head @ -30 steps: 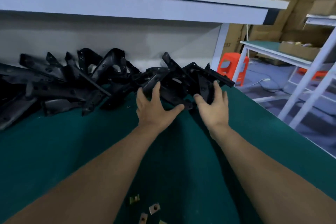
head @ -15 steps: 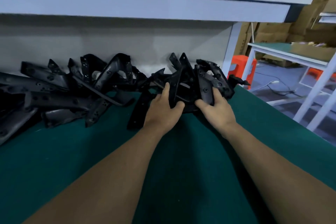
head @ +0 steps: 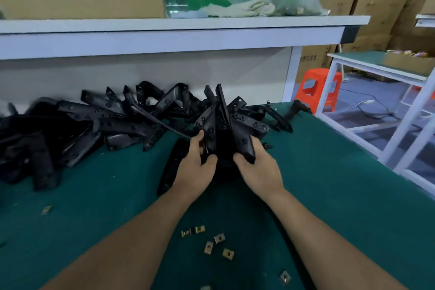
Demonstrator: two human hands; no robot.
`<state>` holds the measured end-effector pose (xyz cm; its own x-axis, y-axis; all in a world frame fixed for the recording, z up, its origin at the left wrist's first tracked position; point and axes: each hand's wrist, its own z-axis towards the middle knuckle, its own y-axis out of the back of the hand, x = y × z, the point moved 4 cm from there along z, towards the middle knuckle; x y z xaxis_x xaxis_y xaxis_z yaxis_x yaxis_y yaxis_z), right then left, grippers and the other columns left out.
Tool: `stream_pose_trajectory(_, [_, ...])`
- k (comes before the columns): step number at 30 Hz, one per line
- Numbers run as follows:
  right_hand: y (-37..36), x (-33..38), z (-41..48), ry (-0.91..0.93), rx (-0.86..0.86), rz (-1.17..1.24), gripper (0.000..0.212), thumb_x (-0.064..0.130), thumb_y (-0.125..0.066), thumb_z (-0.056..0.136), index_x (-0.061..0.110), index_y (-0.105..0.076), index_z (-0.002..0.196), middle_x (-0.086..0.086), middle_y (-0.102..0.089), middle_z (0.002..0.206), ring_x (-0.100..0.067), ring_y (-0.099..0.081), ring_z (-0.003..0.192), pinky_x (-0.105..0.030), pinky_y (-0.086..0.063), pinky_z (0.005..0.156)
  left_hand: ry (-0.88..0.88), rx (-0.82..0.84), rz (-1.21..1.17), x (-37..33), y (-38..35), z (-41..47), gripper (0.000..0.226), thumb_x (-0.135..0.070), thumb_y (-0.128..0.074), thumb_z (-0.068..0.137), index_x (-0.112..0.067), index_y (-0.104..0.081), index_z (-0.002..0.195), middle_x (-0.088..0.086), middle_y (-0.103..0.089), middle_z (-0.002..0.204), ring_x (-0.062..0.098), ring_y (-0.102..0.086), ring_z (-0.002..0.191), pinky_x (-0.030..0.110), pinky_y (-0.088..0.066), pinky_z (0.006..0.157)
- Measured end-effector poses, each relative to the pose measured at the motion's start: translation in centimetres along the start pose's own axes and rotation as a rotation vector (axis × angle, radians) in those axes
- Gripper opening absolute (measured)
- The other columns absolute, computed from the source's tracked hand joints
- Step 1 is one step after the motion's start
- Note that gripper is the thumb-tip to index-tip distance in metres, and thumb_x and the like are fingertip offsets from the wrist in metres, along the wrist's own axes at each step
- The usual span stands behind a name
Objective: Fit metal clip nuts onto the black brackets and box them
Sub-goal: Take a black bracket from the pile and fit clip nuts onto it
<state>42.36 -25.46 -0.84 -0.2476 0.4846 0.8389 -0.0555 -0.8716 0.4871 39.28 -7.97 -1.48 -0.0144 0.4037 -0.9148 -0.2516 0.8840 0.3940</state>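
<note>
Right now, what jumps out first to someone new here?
The left hand and right hand grip a fanned bundle of black brackets standing up at the middle of the green mat. A sprawling pile of brackets runs left along the back wall. Loose brass-coloured clip nuts lie scattered on the mat between the forearms.

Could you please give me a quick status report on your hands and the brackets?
Left hand, right hand: both gripping one bundle of brackets. Clip nuts loose on mat, near side. Nothing blocking.
</note>
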Motion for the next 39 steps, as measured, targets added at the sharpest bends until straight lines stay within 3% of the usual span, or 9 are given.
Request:
stream_pose_trajectory(4, [-0.6, 1.1, -3.8, 0.001, 0.082, 0.014, 0.052, 0.045, -0.055, 0.092, 0.045, -0.040, 0.142, 0.015, -0.065, 0.113, -0.007, -0.061, 0.096, -0.019, -0.043, 0.067, 0.047, 0.007, 0.002, -0.3, 2.2, -3.7, 0.066, -0.036, -0.060, 0.099, -0.059, -0.019, 0.146, -0.008, -0.054, 0.131, 0.006, -0.058, 0.103, 0.028, -0.049, 0.079])
stream_pose_trajectory(7, [-0.6, 2.1, -6.5, 0.007, 0.103, -0.017, 0.058, 0.041, -0.056, 0.095, 0.041, -0.034, 0.149, 0.014, -0.066, 0.112, -0.005, -0.063, 0.084, -0.013, -0.039, 0.058, 0.029, 0.042, 0.079, -1.0, 3.5, -6.4, 0.069, -0.024, -0.062, 0.100, -0.054, -0.020, 0.146, 0.000, -0.056, 0.130, 0.014, -0.063, 0.102, 0.037, -0.056, 0.086])
stream_pose_trajectory(14, [-0.6, 3.9, -12.4, -0.006, 0.239, -0.025, 0.066, 0.039, -0.055, 0.098, 0.050, -0.020, 0.152, 0.002, -0.061, 0.129, -0.022, -0.058, 0.111, -0.041, -0.054, 0.093, 0.023, -0.068, 0.214, -1.6, 5.5, -12.0, 0.069, -0.010, -0.066, 0.097, -0.046, -0.026, 0.140, -0.005, -0.055, 0.113, 0.004, -0.055, 0.095, 0.018, -0.042, 0.064])
stream_pose_trajectory(17, [-0.1, 4.7, -13.7, -0.006, 0.291, 0.000, 0.077, 0.035, -0.060, 0.098, 0.046, -0.011, 0.157, 0.008, -0.053, 0.139, -0.014, -0.051, 0.120, -0.030, -0.047, 0.099, 0.030, -0.147, 0.167, -1.8, 6.1, -13.5, 0.059, -0.009, -0.065, 0.098, -0.037, -0.037, 0.142, -0.009, -0.057, 0.109, 0.000, -0.054, 0.093, 0.016, -0.042, 0.067])
stream_pose_trajectory(22, [2.4, 5.6, -15.0, -0.143, 0.176, -0.068, 0.065, 0.041, -0.061, 0.095, 0.034, -0.033, 0.152, 0.007, -0.059, 0.131, -0.003, -0.056, 0.092, -0.013, -0.045, 0.070, 0.020, -0.254, 0.032, -2.8, 7.6, -15.7, 0.040, -0.009, -0.061, 0.100, -0.034, -0.058, 0.131, -0.006, -0.059, 0.122, 0.015, -0.060, 0.109, 0.039, -0.058, 0.090])
stream_pose_trajectory(26, [3.6, 7.5, -16.1, -0.242, 0.013, -0.262, 0.058, 0.052, -0.056, 0.095, 0.029, -0.042, 0.147, -0.007, -0.052, 0.131, -0.028, -0.043, 0.127, -0.041, -0.042, 0.099, -0.110, -0.391, 0.020, -3.5, 9.4, -19.0, 0.039, -0.005, -0.063, 0.098, -0.043, -0.063, 0.109, -0.020, -0.065, 0.107, -0.010, -0.059, 0.101, 0.009, -0.050, 0.086])
stream_pose_trajectory(29, [2.8, 10.2, -17.0, -0.273, -0.024, 0.272, 0.044, 0.059, -0.051, 0.097, 0.022, -0.067, 0.116, 0.003, -0.061, 0.091, -0.016, -0.059, 0.089, -0.038, -0.050, 0.078, -0.255, -0.498, 0.096, -3.5, 11.0, -21.8, 0.038, -0.001, -0.063, 0.097, -0.035, -0.071, 0.111, -0.022, -0.065, 0.107, -0.012, -0.059, 0.101, 0.003, -0.046, 0.084])
stream_pose_trajectory(32, [0.1, 13.0, -18.1, -0.454, 0.322, 0.980, 0.064, 0.068, -0.059, 0.085, 0.012, -0.071, 0.113, -0.005, -0.070, 0.083, -0.019, -0.068, 0.072, -0.031, -0.055, 0.060, -0.449, -0.604, 0.288, -3.3, 12.9, -23.7, 0.035, 0.007, -0.064, 0.094, -0.020, -0.076, 0.114, -0.009, -0.066, 0.112, 0.001, -0.061, 0.109, 0.011, -0.045, 0.094])
stream_pose_trajectory(39, [-4.3, 13.4, -18.9, -0.454, 0.472, 1.160, 0.016, 0.017, -0.069, 0.092, 0.013, -0.080, 0.082, -0.010, -0.074, 0.084, -0.018, -0.072, 0.073, -0.028, -0.061, 0.068, -0.559, -0.781, 0.429, -1.6, 17.7, -25.4, 0.040, 0.014, -0.066, 0.088, -0.013, -0.075, 0.116, 0.013, -0.053, 0.135, 0.026, -0.051, 0.129, 0.028, -0.041, 0.110])
